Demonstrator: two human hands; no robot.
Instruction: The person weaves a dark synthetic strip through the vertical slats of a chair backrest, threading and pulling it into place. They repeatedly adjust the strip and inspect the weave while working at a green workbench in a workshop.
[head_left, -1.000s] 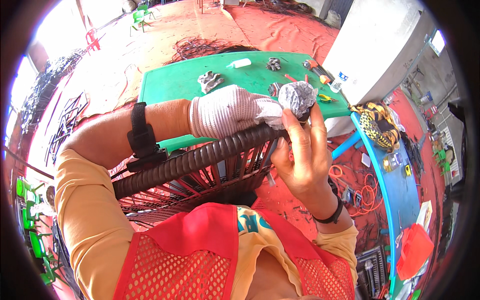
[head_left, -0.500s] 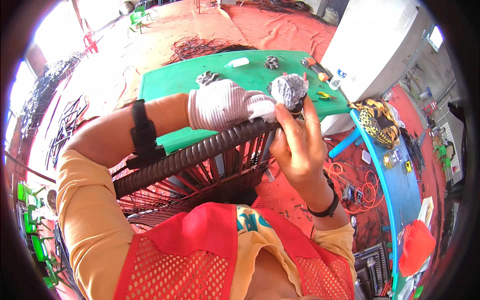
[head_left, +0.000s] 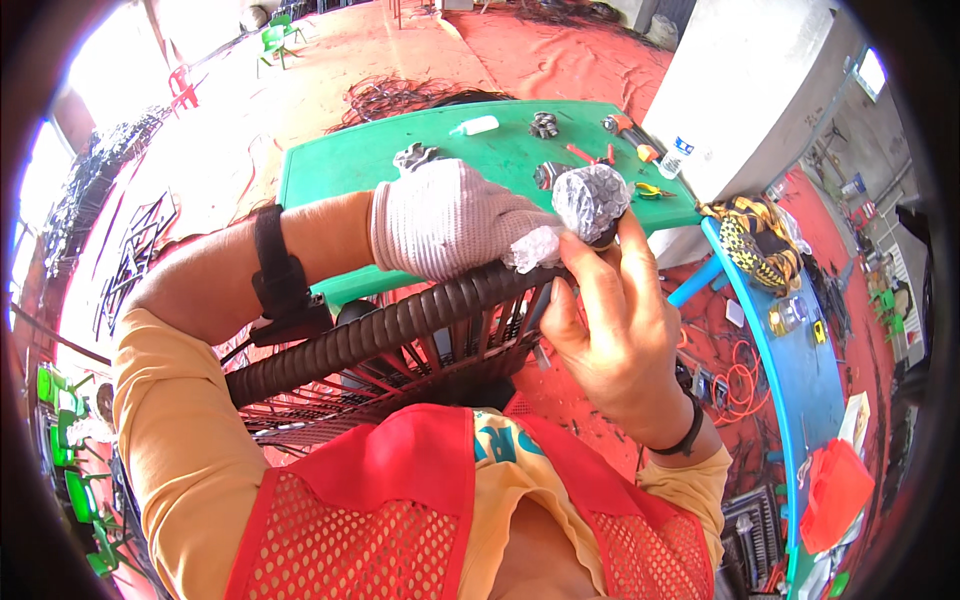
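A dark brown strip-wrapped rail (head_left: 400, 330) slants up to the right in front of me, topping a piece of woven furniture with thin dark red-brown slats (head_left: 480, 340). My left hand (head_left: 450, 220), in a white knit glove, is closed at its upper end, though its fingertips are partly hidden. A crumpled whitish piece (head_left: 535, 250) shows below that hand; I cannot tell if it is plastic or glove fabric. My bare right hand (head_left: 620, 330) holds a round, crinkled silver-grey bundle (head_left: 592, 203) with a dark underside, just beyond the rail's end.
Behind the rail stands a green table (head_left: 350, 165) with a white bottle (head_left: 474, 126), dark crumpled wads (head_left: 543, 125), an orange-and-black power tool (head_left: 630, 137) and yellow pliers (head_left: 652, 191). At right, a blue table (head_left: 800, 370) carries a red cloth (head_left: 835, 495). An orange hose (head_left: 740, 390) lies on the red floor.
The silver-grey bundle and my right hand have shifted right and slightly down, away from the gloved hand. My left fingers have curled in, and the crumpled whitish piece now shows more clearly.
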